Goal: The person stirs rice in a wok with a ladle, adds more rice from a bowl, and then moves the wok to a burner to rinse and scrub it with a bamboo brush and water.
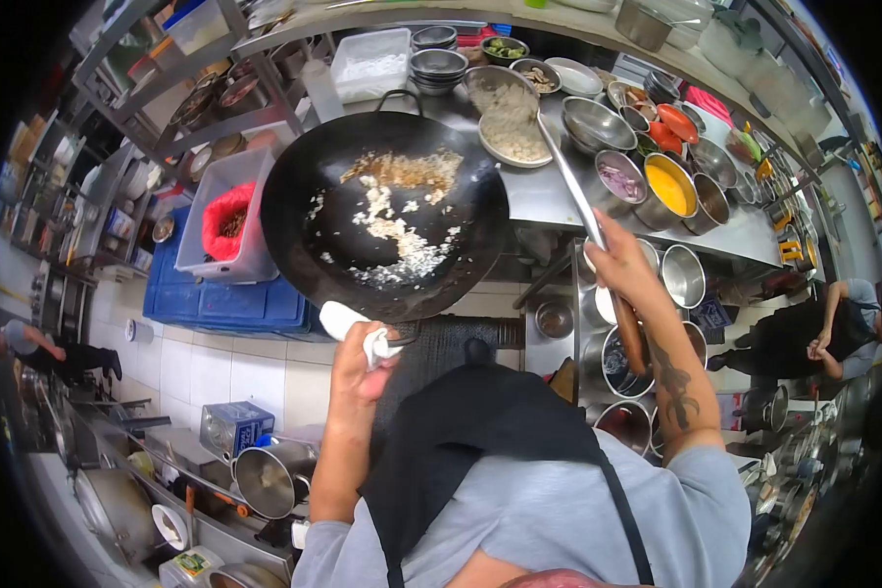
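Note:
A large black wok (363, 235) holds scattered white and brown bits of food. My left hand (366, 367) is closed round a white cloth (348, 323) at the wok's near rim, by its handle. With my right hand (617, 257) I grip the long metal handle of a ladle (505, 103). The ladle's wide bowl is full of pale, minced-looking food and hangs tilted over a white plate (515, 137) heaped with similar food, right of the wok. Whether bowl and plate touch cannot be seen.
Bowls of purple pieces (620, 179) and yellow liquid (670, 186) stand at the right. A clear bin with a red bag (227, 223) sits left on a blue box (216, 309). Metal pots (683, 274) stand below my right arm. A person (823, 323) stands at far right, another (44, 353) at far left.

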Demonstrator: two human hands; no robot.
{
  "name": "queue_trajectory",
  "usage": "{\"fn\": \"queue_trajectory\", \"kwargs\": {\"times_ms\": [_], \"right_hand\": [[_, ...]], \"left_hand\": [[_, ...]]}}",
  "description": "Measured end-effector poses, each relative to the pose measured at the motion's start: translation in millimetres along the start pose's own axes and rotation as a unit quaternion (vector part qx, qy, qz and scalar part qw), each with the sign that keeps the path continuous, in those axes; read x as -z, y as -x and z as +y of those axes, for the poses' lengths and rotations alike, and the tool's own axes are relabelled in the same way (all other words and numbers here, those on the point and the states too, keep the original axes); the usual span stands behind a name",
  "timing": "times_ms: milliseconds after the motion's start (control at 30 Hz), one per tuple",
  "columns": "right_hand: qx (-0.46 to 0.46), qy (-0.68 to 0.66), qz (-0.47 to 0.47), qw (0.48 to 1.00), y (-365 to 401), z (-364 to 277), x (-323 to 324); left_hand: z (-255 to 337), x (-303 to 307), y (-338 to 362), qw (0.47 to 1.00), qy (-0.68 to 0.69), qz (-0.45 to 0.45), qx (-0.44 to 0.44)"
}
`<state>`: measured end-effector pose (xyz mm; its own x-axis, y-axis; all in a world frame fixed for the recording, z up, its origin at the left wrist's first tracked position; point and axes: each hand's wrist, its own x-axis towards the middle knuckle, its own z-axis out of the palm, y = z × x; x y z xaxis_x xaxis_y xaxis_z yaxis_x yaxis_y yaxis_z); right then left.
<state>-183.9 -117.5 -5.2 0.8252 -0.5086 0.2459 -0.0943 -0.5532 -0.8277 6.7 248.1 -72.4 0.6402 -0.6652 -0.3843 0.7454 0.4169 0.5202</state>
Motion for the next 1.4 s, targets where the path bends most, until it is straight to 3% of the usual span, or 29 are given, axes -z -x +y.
{"fn": "queue_trajectory", "kwargs": {"times_ms": [67, 167, 300, 400, 433, 533, 567, 633, 700, 733, 767, 800, 967, 1067, 1200, 1300, 1400], "right_hand": [[0.21, 0.246, 0.096, 0.941, -37, 48, 5], [0.053, 0.291, 0.048, 0.954, -76, 67, 11], [0.031, 0.302, 0.045, 0.952, -105, 110, 18], [0.053, 0.317, 0.06, 0.945, -105, 112, 34], [0.101, 0.309, 0.073, 0.943, -103, 113, 41], [0.093, 0.285, 0.034, 0.953, -92, 94, 64], [0.138, 0.275, 0.031, 0.951, -88, 93, 70], [0.232, 0.254, 0.034, 0.939, -87, 82, 73], [0.099, 0.141, -0.045, 0.984, -103, 69, 58], [0.035, 0.085, -0.077, 0.993, -109, 56, 44], [0.04, 0.048, -0.083, 0.995, -119, 53, 30], [-0.034, 0.059, -0.129, 0.989, -126, 26, 24], [0.168, 0.127, -0.094, 0.973, -163, 23, -33], [0.182, 0.268, -0.145, 0.935, -149, 27, -6], [0.182, 0.362, -0.139, 0.904, -118, 33, 73], [0.171, 0.401, -0.105, 0.894, -141, 20, 68], [0.228, 0.327, -0.058, 0.915, -180, 41, 22]], "left_hand": [[4, -12, -8, 1.0, -0.003, 0.018, -0.008], [7, -29, -18, 0.999, -0.004, 0.023, -0.026], [5, -43, -34, 0.998, -0.012, 0.039, -0.039], [2, -53, -49, 0.997, -0.014, 0.05, -0.051], [1, -58, -53, 0.997, -0.017, 0.056, -0.056], [-6, -64, -51, 0.994, -0.017, 0.082, -0.068], [-9, -80, -32, 0.985, -0.039, 0.147, -0.076], [-9, -79, -43, 0.99, -0.012, 0.095, -0.103], [-14, -72, -82, 0.986, 0.014, 0.099, -0.133], [-3, -79, -103, 0.994, -0.026, 0.041, -0.103], [3, -88, -115, 0.996, -0.022, 0.024, -0.081], [10, -88, -121, 0.997, -0.022, 0.015, -0.075], [11, -91, -132, 0.996, -0.035, 0.031, -0.072], [21, -106, -139, 0.997, -0.03, 0.026, -0.074], [26, -102, -144, 0.996, -0.027, 0.007, -0.085], [28, -121, -146, 0.994, -0.052, 0.038, -0.093], [29, -119, -153, 0.994, -0.069, 0.017, -0.088]]}}
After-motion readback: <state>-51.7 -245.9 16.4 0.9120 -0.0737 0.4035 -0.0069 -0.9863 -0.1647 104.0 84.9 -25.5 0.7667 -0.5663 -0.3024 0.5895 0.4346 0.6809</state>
